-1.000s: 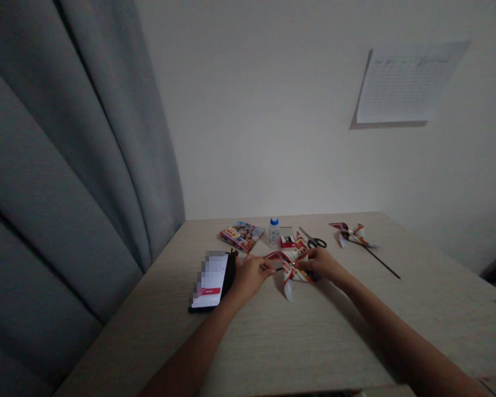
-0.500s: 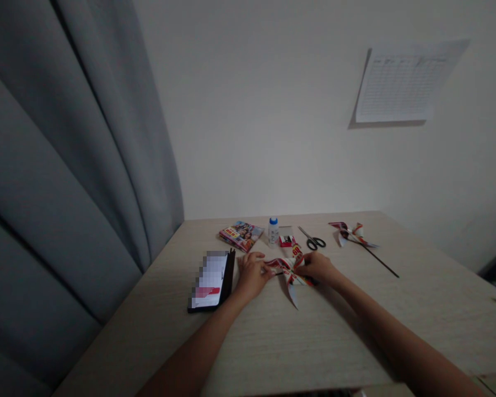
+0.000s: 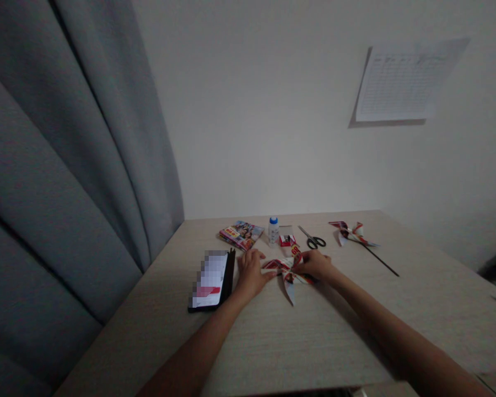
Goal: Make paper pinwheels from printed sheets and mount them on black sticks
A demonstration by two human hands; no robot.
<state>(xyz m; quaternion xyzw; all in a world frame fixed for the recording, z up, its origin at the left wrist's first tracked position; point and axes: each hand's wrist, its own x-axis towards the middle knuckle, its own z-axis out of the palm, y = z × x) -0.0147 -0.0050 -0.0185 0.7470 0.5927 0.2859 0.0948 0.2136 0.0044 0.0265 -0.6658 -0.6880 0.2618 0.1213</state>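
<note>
A paper pinwheel (image 3: 288, 277) with red, white and yellow print lies on the table in front of me. My right hand (image 3: 315, 264) pinches it near its centre, with the fingertips partly hidden by the folded paper. At the pinwheel's left side, my left hand (image 3: 252, 273) rests with fingers apart, its thumb pointing toward a paper blade and close to a short dark piece, maybe a stick. Whether that thumb touches the paper I cannot tell.
A phone in a dark case (image 3: 227, 281) lies left of my left hand. Behind stand or lie a magazine (image 3: 242, 235), a blue-capped bottle (image 3: 273, 232), a small red box (image 3: 286, 240) and scissors (image 3: 313, 239). Another pinwheel on a dark stick (image 3: 374, 256) is at the right.
My left thumb and fingers have spread apart, off the pinwheel's left blade. The pinwheel's blades have shifted slightly, the lower one a little to the left. My right hand stays at the centre.
</note>
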